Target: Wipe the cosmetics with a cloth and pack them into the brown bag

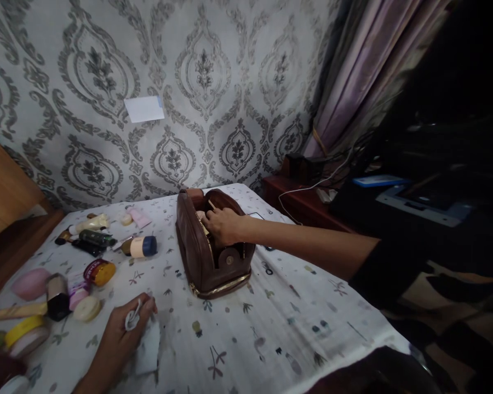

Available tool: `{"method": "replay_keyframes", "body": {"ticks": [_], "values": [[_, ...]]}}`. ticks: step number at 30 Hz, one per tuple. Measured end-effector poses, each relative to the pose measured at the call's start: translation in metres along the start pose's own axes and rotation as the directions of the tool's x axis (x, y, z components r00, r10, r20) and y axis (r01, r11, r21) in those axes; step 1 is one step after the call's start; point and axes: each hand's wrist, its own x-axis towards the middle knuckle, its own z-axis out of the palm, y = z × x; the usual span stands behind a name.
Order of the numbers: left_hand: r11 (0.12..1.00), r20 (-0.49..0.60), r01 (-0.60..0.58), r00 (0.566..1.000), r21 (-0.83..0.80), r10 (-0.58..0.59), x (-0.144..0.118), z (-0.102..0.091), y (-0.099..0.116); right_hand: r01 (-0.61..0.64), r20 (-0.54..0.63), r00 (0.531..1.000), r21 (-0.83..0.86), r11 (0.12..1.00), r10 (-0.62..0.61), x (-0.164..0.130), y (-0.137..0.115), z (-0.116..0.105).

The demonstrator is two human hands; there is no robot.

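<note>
A brown zip-up cosmetic bag (191, 246) stands wide open on the patterned cloth. My right hand (225, 225) reaches into it from the right, its fingers curled beside a pale item inside. A thin light stick pokes up near the knuckles, and the bag's wall and shadow hide what the fingertips grip. Left of the bag, just above the cloth, my left hand (125, 328) is closed on a crumpled white tissue (148, 350) that hangs down below the fingers.
Several cosmetics lie on the left: a pink sponge (30, 283), a blue-capped bottle (143, 247), an amber jar (102, 272), a pink tube (138, 216) and a yellow-lidded jar (27, 331). Behind is a papered wall; right, a dark red cabinet (308, 202) with a white cable.
</note>
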Motion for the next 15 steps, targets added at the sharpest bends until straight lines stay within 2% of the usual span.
{"method": "replay_keyframes", "body": {"ticks": [6, 15], "values": [[1.0, -0.005, -0.021, 1.0, 0.007, 0.021, 0.0, -0.001, -0.001, 0.031, 0.015, 0.999, -0.146, 0.989, -0.029, 0.009, -0.009, 0.019], [0.995, 0.066, -0.098, 0.993, 0.036, 0.096, 0.005, -0.005, -0.018, -0.056, 0.039, 0.997, -0.139, 0.989, 0.062, 0.011, -0.017, 0.027]]}}
